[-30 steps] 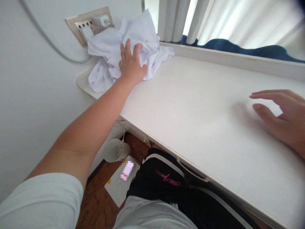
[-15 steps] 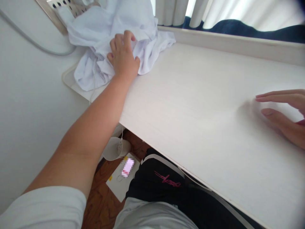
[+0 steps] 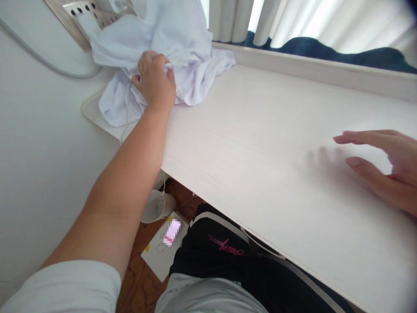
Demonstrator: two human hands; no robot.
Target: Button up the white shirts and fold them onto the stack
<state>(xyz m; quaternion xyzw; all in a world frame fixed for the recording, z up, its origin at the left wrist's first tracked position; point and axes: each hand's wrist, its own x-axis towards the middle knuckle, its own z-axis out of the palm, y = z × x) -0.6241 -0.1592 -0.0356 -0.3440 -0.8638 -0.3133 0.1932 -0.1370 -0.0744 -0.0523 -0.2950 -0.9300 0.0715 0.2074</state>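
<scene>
A crumpled white cloth (image 3: 179, 34), perhaps a garment, lies heaped at the far left corner of the white desk (image 3: 254, 139). My left hand (image 3: 155, 80) is on the heap with its fingers curled into the fabric, closed on a fold; the fingertips are partly hidden. Over the right part of the desk my right hand (image 3: 387, 163) is held with thumb and fingers apart, casting a shadow on the surface. It holds nothing, and the picture's edge cuts part of it off.
A power strip (image 3: 84, 13) with plugs is behind the cloth, and a grey cable (image 3: 48, 63) runs along the wall. White curtains (image 3: 299, 26) hang beyond the desk's raised back edge. Below stand a white bin (image 3: 153, 206) and a white box-like thing (image 3: 158, 256).
My left hand has shifted slightly left and its fingers have curled into the cloth. My right hand has come further into view, moving left. The view has tilted a little.
</scene>
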